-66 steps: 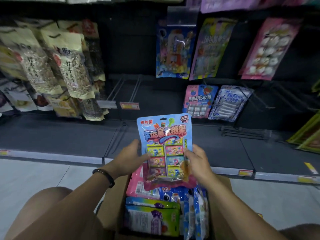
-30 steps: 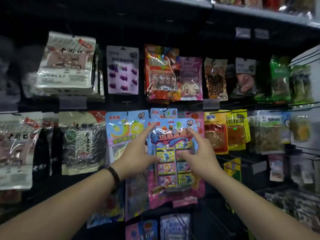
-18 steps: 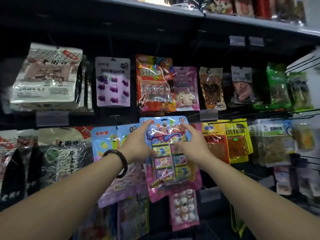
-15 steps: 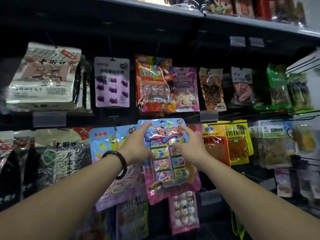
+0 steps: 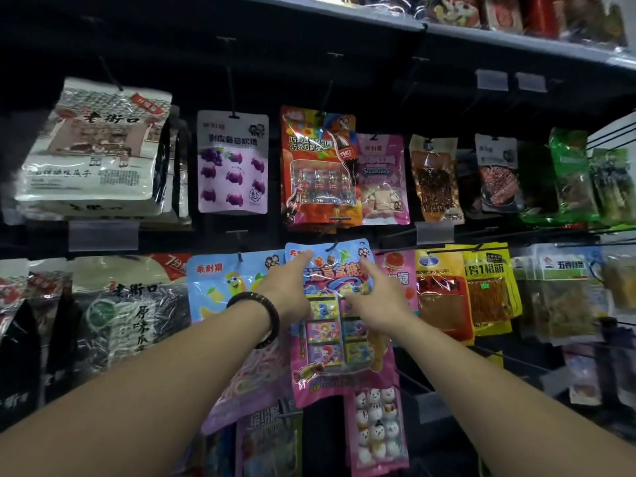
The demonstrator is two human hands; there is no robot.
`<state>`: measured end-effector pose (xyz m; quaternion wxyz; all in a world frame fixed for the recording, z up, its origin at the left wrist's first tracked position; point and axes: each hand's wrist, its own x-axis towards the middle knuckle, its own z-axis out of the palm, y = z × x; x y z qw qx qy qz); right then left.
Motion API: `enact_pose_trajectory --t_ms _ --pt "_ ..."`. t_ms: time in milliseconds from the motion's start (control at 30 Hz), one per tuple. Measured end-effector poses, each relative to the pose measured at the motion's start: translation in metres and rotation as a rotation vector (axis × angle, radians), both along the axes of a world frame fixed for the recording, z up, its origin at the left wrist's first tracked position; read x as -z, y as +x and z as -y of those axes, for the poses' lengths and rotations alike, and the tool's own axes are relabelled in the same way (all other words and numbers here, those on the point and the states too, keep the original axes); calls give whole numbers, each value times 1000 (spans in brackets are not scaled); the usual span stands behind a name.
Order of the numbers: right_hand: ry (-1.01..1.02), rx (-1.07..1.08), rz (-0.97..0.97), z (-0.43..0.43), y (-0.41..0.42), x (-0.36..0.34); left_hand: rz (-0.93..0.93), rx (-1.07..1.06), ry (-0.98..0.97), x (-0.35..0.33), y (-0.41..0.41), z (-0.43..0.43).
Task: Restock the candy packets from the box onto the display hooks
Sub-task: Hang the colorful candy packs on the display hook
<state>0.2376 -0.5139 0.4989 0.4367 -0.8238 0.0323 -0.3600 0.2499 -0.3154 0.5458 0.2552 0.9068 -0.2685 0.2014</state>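
Note:
A blue and pink candy packet (image 5: 330, 339) with small coloured boxes inside is held up against the middle row of display hooks. Its top hole sits at a hook (image 5: 331, 247). My left hand (image 5: 292, 287), with a dark bracelet on the wrist, holds the packet's left edge, index finger stretched to the top left corner. My right hand (image 5: 375, 297) holds the right edge, index finger pointing up at the top right corner. The box is out of view.
Hanging packets fill the rack: a blue and yellow candy packet (image 5: 220, 290) to the left, a pink packet (image 5: 399, 277) to the right, a snowman packet (image 5: 377, 428) below, and an orange cola-candy packet (image 5: 316, 166) above. Bare hook rods (image 5: 413, 380) stick out at lower right.
I lifted the packet from the box up to the rack. In the last half second both hands slid it up and back, and its top hole now meets the hook.

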Motion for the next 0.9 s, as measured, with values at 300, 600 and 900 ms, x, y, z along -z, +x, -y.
enact_pose_trajectory --t_ms 300,600,900 --pt "-111 68 -144 -4 6 -3 5 -25 82 6 13 -2" --pt "-303 146 -178 -30 -44 28 -28 136 96 35 -22 -22" --pt "-372 27 -215 -76 -128 109 3 220 173 110 -83 -102"
